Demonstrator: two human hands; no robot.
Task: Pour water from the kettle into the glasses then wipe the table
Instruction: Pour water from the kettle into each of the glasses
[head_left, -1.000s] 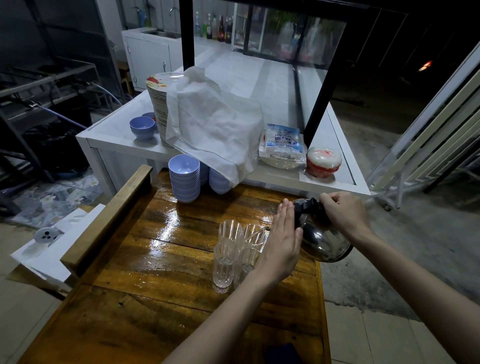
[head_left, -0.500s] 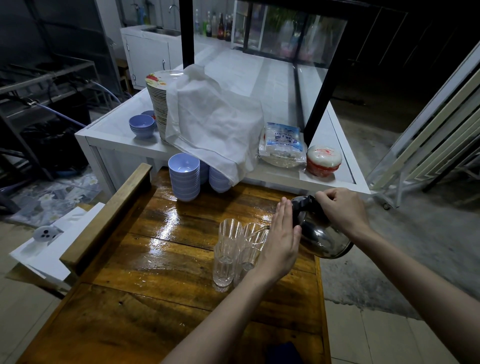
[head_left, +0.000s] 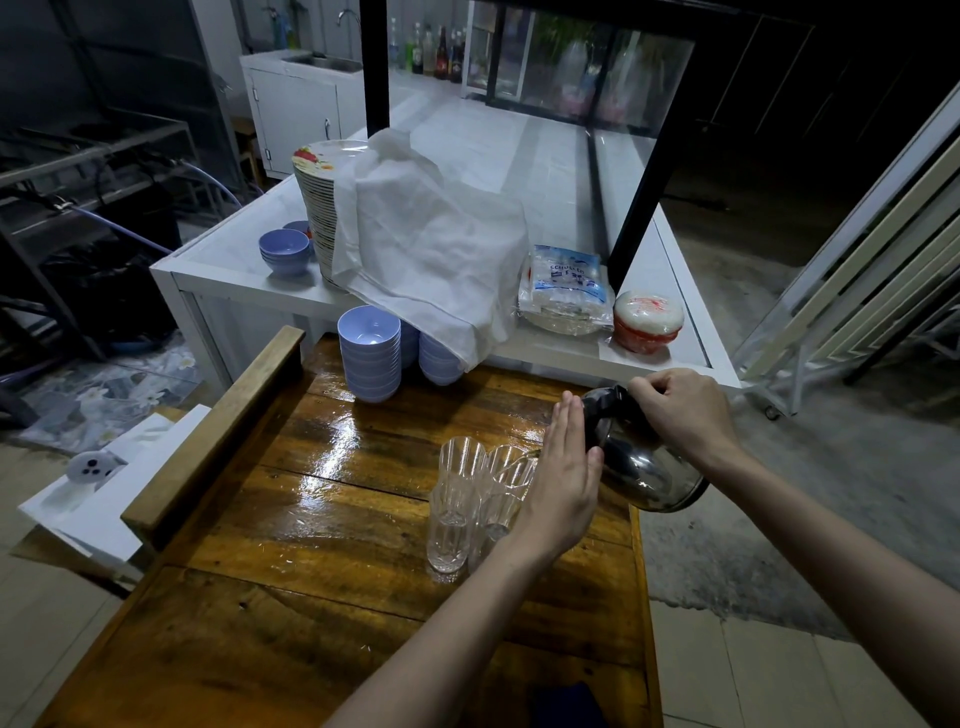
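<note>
Right hand (head_left: 680, 415): closed around the black handle at the top of the kettle (head_left: 641, 467); this grip carries the kettle clear of the counter.
Kettle: polished steel body, tilted toward the glasses, base raised to the right, partly overhanging the right edge of the wooden counter (head_left: 311, 519).
Spout: hidden behind the left hand; any stream of water cannot be seen.
Left hand (head_left: 563, 480): flat and open, fingers straight and together, pointing away from the person, palm turned toward the kettle body. It holds nothing. The thumb tip lies at the steel body; actual contact cannot be confirmed.
Glasses (head_left: 467, 499): clear ribbed tumblers clustered upright on the wooden counter, just left of the left hand, right of centre. The exact count is uncertain because they overlap; at least 3 rims show. Fill level cannot be judged.
Wooden counter: varnished planks with a glossy wet-looking sheen in the middle and a raised wooden rail on the left side.
Blue bowls (head_left: 370, 353): stacked at the far end of the wooden counter, well apart from the glasses.
White counter (head_left: 234, 260): beyond the wooden counter; carries a plate stack (head_left: 317, 208) partly draped by a white cloth (head_left: 431, 249), plus wrapped packages (head_left: 566, 288) on the right.
</note>
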